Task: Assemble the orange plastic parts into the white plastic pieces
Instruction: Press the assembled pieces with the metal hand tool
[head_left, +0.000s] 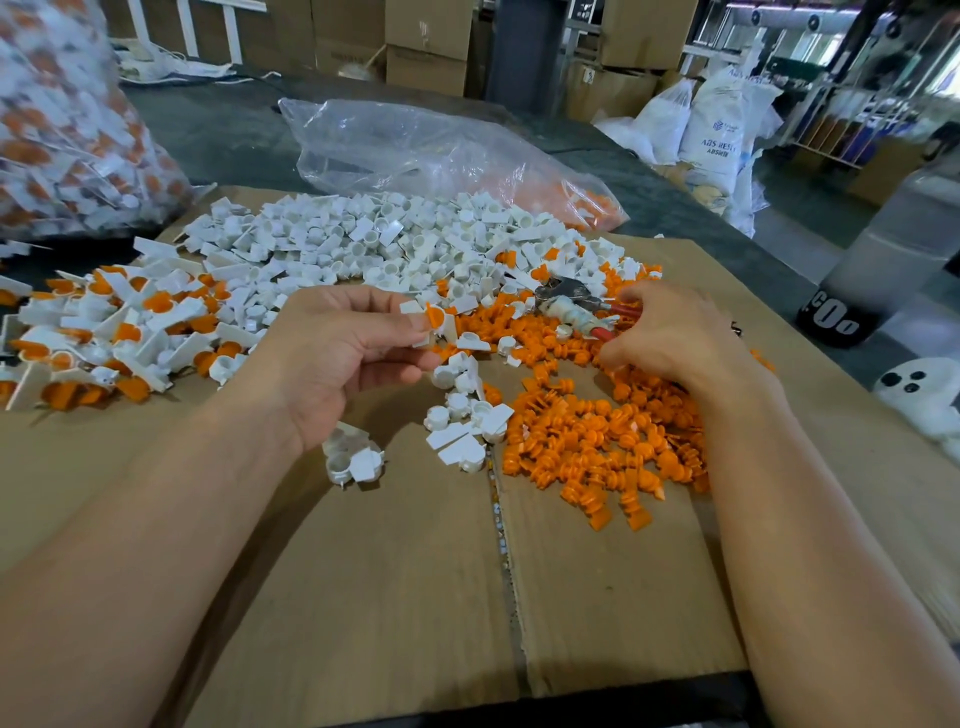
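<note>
Where the flattened cardboard (415, 597) reaches the left edge, a bulging clear bag (52, 130), blurred, is packed with white-and-orange pieces. Below it a heap of assembled pieces (104, 332) lies on the cardboard, each a white tab with an orange plug seated in its ring. Beside that heap, a pile of loose white pieces (363, 249) stretches across the back of the cardboard; they are short open rings with a flat rectangular tab on one side. The left hand (343, 353) hovers just in front of this pile, thumb and forefinger pinching a white piece (439, 325) with an orange part (434, 314) set in it. The piece sticks out past the fingertips toward the right, and the other fingers are curled beneath. A few more white pieces lie under and just beside that hand. Behind the pile, a slack clear plastic bag (441, 150) lies on the dark table (234, 130), with orange parts gathered in its right end. Further right, a spread of loose orange parts (597, 441), round-headed plugs with ribbed stems, covers the cardboard. Pliers (571, 304) with red handles rest at the top of that spread. The right hand (675, 338) lies on the orange parts, its fingers curled round the handles as far as can be seen. White sacks (717, 130) stand on the floor at far right.
</note>
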